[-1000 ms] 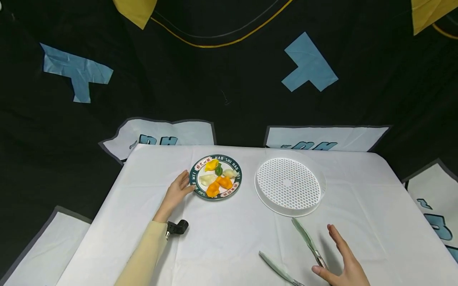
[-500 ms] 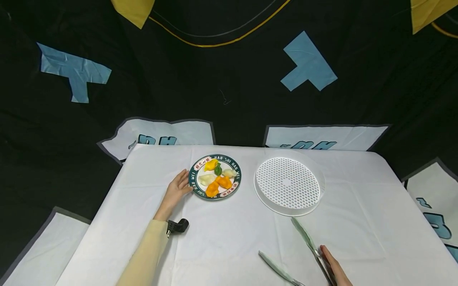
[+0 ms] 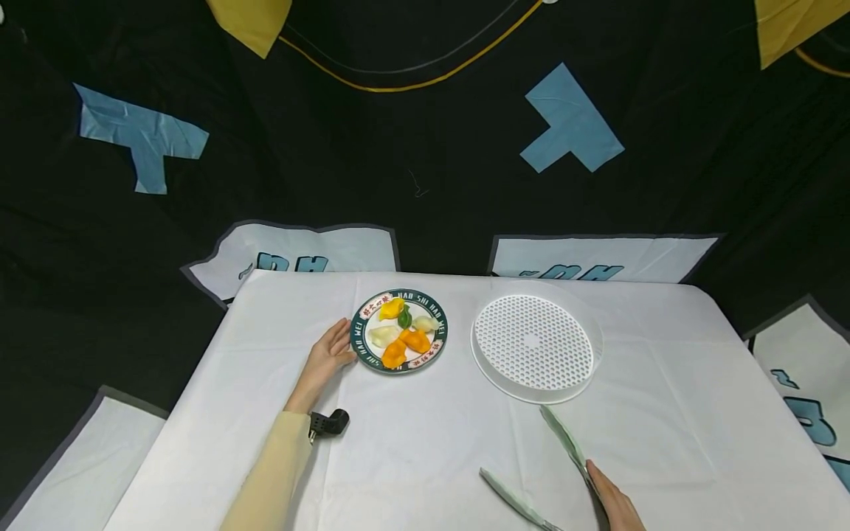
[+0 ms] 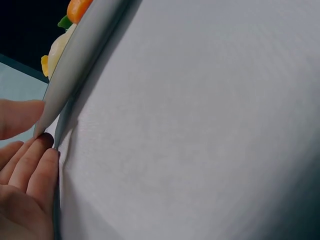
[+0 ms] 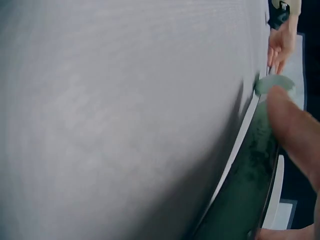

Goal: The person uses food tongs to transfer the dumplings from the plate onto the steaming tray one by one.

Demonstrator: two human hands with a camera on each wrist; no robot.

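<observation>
My left hand rests at the left rim of a round plate with a green patterned border. Its straight fingers touch the edge, the thumb right at the rim in the left wrist view. On the plate lie yellow, pale, green and orange dumpling-shaped pieces. At the lower right, my right hand lies against the right arm of spread tongs with pale green ends. One finger runs straight along that arm. In the right wrist view a digit overlaps the green arm; the rest of the hand is mostly outside the frame.
A round white perforated steamer tray stands right of the plate, just beyond the tongs' right tip. Everything sits on a table with a white cloth. Behind hangs a black curtain with blue tape pieces.
My right hand has come down from beside the tongs to their right arm and turned edge-on. The left thumb has slid slightly back at the plate's rim. Plate, tray and tongs look unmoved.
</observation>
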